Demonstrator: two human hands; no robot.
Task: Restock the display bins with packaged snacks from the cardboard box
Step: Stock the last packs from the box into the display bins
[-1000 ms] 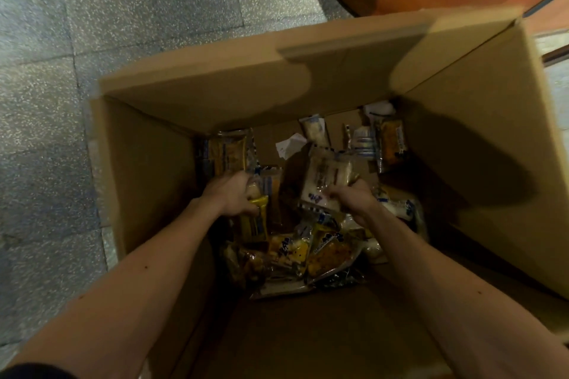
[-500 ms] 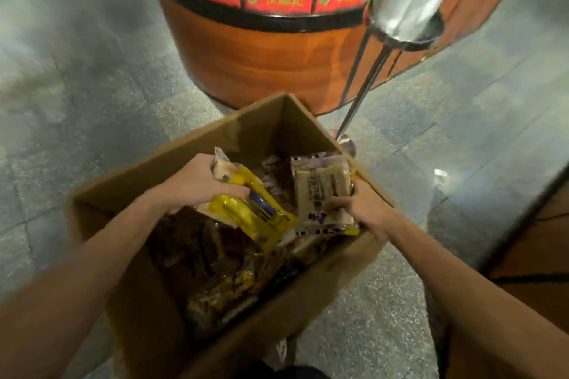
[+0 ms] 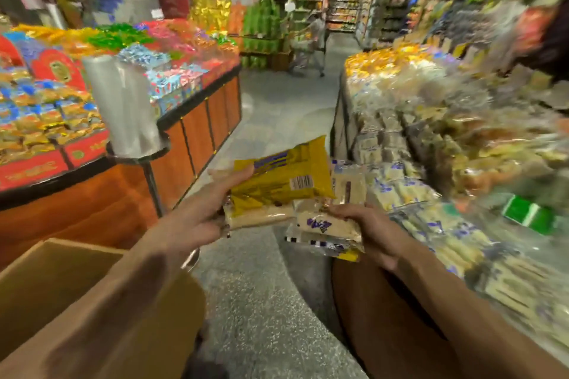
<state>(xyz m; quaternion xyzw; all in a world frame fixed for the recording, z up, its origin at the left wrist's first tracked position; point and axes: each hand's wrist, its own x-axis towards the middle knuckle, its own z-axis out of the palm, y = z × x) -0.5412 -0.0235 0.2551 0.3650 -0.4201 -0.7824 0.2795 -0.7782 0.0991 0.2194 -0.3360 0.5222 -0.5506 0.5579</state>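
Two handfuls sit at centre frame: our left hand (image 3: 197, 220) has its grip clamped on the yellow packet (image 3: 283, 178), our right hand (image 3: 372, 231) pinches a stack of pale packets (image 3: 326, 224). We judge them light, soft and slippery, with crushable contents; hold them flat across the middle. The cardboard box (image 3: 46, 280) lies lower left, the display bins (image 3: 338, 129) at right.
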